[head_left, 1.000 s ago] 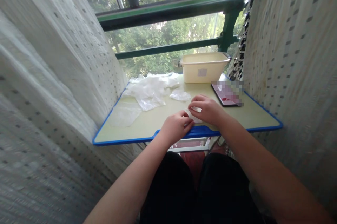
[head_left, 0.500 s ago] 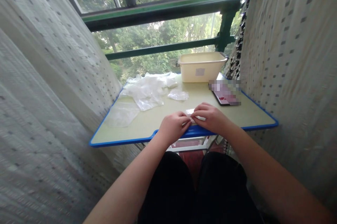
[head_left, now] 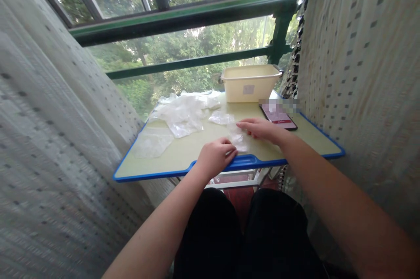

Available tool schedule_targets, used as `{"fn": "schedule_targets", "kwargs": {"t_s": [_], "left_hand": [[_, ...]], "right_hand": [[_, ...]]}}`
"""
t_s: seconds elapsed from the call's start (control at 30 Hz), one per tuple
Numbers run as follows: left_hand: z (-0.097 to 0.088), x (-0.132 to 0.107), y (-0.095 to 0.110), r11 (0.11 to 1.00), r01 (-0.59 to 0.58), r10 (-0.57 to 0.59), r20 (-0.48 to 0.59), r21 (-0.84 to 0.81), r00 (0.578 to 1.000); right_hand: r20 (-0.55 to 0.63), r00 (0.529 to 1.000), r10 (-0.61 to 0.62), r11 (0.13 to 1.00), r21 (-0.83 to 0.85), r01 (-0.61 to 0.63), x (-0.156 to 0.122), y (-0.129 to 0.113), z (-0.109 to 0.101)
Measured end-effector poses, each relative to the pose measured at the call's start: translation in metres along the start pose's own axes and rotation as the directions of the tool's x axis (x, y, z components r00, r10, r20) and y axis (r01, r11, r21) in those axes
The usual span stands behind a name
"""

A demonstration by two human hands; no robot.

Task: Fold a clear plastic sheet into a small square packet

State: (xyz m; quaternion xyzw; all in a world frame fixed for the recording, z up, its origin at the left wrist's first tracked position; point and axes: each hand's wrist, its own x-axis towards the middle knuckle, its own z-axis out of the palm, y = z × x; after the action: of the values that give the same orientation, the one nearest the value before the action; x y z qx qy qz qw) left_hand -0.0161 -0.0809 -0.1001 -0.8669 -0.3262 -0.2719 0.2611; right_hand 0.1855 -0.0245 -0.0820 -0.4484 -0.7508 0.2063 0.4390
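Observation:
A clear plastic bag (head_left: 236,137) lies crumpled near the front edge of the small table. My left hand (head_left: 217,155) rests at its near end, fingers curled and closed on the plastic. Further back, my right hand (head_left: 262,130) reaches over the bag's far right side, its fingers stretched out to the left; whether the fingertips touch the plastic is hard to make out. A small folded clear bag (head_left: 220,117) sits just behind and left of the right fingertips.
A pile of clear plastic bags (head_left: 183,110) covers the back left, with a flat bag (head_left: 153,142) in front of it. A cream plastic bin (head_left: 236,88) stands at the back. A phone (head_left: 278,117) lies right. Blue edging (head_left: 157,178) rims the tabletop (head_left: 183,152).
My right hand has moved away from the left, back across the table, and its fingers have straightened. More of the bag shows between my hands. My left hand has stayed put.

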Motion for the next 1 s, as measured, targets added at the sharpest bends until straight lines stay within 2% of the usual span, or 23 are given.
{"fn": "schedule_targets", "kwargs": {"t_s": [0.07, 0.13, 0.33, 0.43, 0.57, 0.67, 0.73, 0.8, 1.0], "left_hand": [[0.000, 0.000, 0.001, 1.000, 0.002, -0.002, 0.001, -0.014, 1.000], [-0.001, 0.000, 0.002, 1.000, 0.009, -0.009, 0.009, -0.025, 1.000], [-0.003, 0.000, 0.001, 1.000, 0.004, -0.004, 0.011, -0.019, 1.000], [-0.003, 0.000, 0.001, 1.000, 0.011, -0.011, 0.020, -0.014, 1.000], [-0.002, 0.001, 0.000, 1.000, 0.009, -0.009, 0.016, -0.007, 1.000], [0.000, 0.000, -0.001, 1.000, -0.001, 0.001, 0.004, -0.007, 1.000], [0.001, 0.000, -0.002, 1.000, -0.004, 0.004, -0.002, -0.005, 1.000], [0.002, 0.000, -0.002, 1.000, -0.006, 0.006, -0.007, -0.006, 1.000], [-0.001, 0.001, 0.001, 1.000, 0.015, -0.015, 0.004, 0.004, 1.000]], "right_hand": [[0.010, 0.995, 0.102, 0.995, -0.011, -0.102, 0.008, -0.007, -0.001], [0.007, 0.990, 0.142, 0.990, -0.009, -0.142, 0.016, -0.012, 0.001], [0.043, 0.997, 0.057, 0.952, 0.300, -0.067, 0.024, -0.017, 0.006], [0.070, 0.996, -0.049, 0.938, 0.347, 0.022, 0.018, -0.016, 0.002], [0.102, 0.973, -0.207, 0.949, 0.263, 0.175, 0.010, -0.012, -0.003], [0.142, 0.909, -0.392, 0.917, 0.135, 0.375, 0.010, -0.005, -0.003], [0.176, 0.864, -0.472, 0.881, 0.066, 0.468, 0.012, -0.001, -0.003], [0.199, 0.858, -0.474, 0.879, 0.049, 0.474, 0.014, 0.002, -0.002], [0.238, 0.909, -0.343, 0.939, 0.047, 0.342, 0.012, 0.000, -0.005]]}}
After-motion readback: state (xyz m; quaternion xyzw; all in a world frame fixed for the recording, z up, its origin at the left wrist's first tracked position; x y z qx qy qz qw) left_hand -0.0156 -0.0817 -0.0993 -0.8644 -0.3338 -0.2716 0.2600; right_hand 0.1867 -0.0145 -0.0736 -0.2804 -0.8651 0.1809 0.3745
